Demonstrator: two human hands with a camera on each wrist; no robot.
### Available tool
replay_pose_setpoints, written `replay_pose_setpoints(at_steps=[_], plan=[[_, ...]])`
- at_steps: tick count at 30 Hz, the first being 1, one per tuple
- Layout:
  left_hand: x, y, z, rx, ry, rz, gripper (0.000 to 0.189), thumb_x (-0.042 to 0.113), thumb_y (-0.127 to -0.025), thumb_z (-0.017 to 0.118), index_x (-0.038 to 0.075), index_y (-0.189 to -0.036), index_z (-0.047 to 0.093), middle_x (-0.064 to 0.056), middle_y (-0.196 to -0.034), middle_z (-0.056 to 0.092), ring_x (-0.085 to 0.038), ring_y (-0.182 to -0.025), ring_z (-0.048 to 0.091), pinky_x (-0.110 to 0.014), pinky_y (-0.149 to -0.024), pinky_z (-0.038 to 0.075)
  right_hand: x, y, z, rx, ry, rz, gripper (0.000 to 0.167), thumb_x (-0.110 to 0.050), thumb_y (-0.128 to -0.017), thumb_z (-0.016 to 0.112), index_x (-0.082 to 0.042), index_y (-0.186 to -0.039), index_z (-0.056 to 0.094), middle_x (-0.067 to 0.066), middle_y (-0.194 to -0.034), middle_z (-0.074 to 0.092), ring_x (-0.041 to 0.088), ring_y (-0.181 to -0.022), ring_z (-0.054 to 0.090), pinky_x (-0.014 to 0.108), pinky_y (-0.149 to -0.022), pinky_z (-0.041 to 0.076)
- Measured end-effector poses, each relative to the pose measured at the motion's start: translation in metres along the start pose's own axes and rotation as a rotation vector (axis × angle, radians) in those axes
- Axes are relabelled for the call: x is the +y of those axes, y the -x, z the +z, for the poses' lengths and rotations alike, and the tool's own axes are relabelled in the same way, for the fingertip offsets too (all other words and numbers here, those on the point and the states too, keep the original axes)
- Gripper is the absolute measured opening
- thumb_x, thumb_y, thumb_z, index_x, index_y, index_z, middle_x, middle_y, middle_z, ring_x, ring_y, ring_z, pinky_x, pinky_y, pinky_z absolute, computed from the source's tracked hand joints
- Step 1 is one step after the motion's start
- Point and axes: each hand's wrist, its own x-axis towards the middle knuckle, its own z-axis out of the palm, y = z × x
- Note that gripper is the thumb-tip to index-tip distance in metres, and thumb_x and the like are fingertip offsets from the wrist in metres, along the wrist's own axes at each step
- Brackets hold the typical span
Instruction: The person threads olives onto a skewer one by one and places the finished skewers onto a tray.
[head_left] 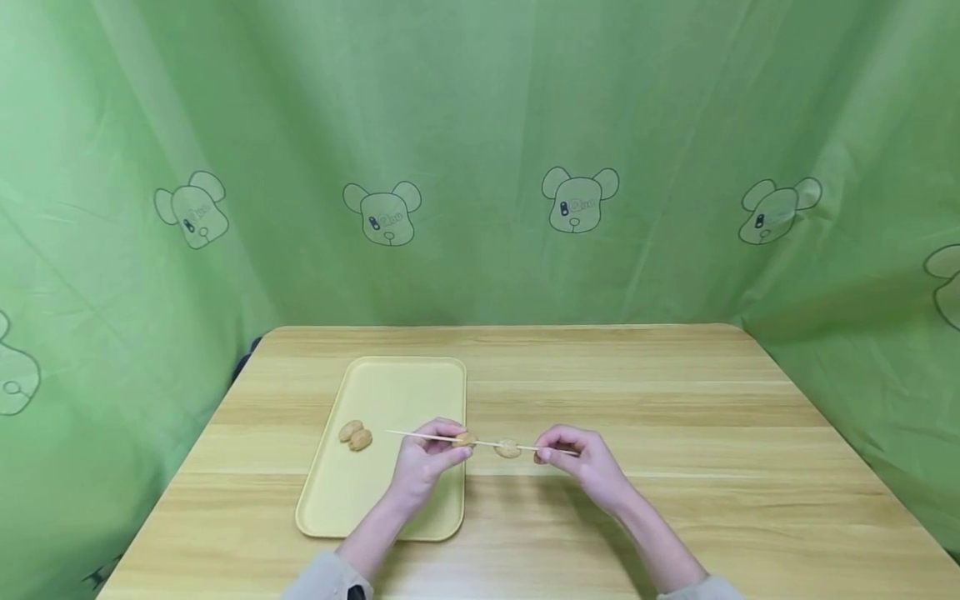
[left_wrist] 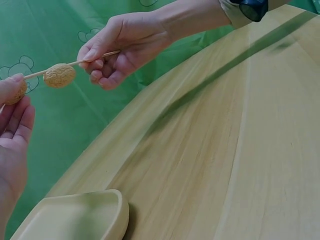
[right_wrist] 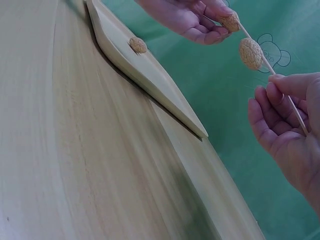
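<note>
A thin wooden skewer [head_left: 486,443] is held level above the table between both hands. It passes through a wrinkled, light-brown, walnut-like ball [head_left: 507,449], which sits on the stretch between the hands. A second such ball [right_wrist: 230,22] is pinched between the thumb and fingers of my left hand [head_left: 422,471], with the skewer's pointed end sticking out to the left. My right hand [head_left: 588,467] pinches the skewer near its other end, whose tip lies toward the palm [right_wrist: 295,135]. Two more wrinkled balls [head_left: 360,439] lie touching on the pale yellow tray [head_left: 397,383], left of my left hand.
The tray stands on the left half of a wood-grain table [head_left: 675,400], partly under my left hand. Green curtains [head_left: 480,100] with bear-head drawings hang behind and at both sides of the table.
</note>
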Motion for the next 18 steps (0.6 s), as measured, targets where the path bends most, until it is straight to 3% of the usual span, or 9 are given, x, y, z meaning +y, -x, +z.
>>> replay_pose_setpoints(at_steps=[7, 11, 18], plan=[[-0.0007, 0.0014, 0.0027, 0.005, -0.009, -0.014, 0.023, -0.009, -0.072, 0.069, -0.012, -0.093, 0.061, -0.001, -0.090, 0.061, -0.010, -0.078, 0.062, -0.020, -0.074, 0.053, -0.0007, -0.0007, 0.0019, -0.013, -0.008, 0.004, 0.011, -0.002, -0.085, 0.060, 0.008, -0.091, 0.061, 0.017, -0.084, 0.063, 0.015, -0.078, 0.062, 0.032, -0.074, 0.054], [-0.0020, 0.0026, 0.0029, 0.009, -0.001, -0.021, 0.022, -0.008, -0.073, 0.070, 0.001, -0.092, 0.065, -0.001, -0.090, 0.062, -0.010, -0.077, 0.062, -0.020, -0.074, 0.053, -0.0002, -0.0013, 0.0032, -0.023, -0.025, 0.000, 0.011, -0.001, -0.085, 0.060, 0.008, -0.091, 0.061, 0.016, -0.084, 0.063, 0.015, -0.078, 0.062, 0.033, -0.074, 0.054], [-0.0040, 0.0023, 0.0025, 0.024, -0.010, -0.024, 0.024, -0.012, -0.072, 0.067, 0.003, -0.091, 0.066, 0.000, -0.089, 0.062, -0.009, -0.076, 0.061, -0.019, -0.072, 0.053, 0.0007, -0.0028, 0.0057, -0.024, -0.024, 0.004, 0.010, -0.002, -0.086, 0.060, 0.007, -0.091, 0.061, 0.015, -0.084, 0.063, 0.014, -0.078, 0.062, 0.032, -0.075, 0.054]])
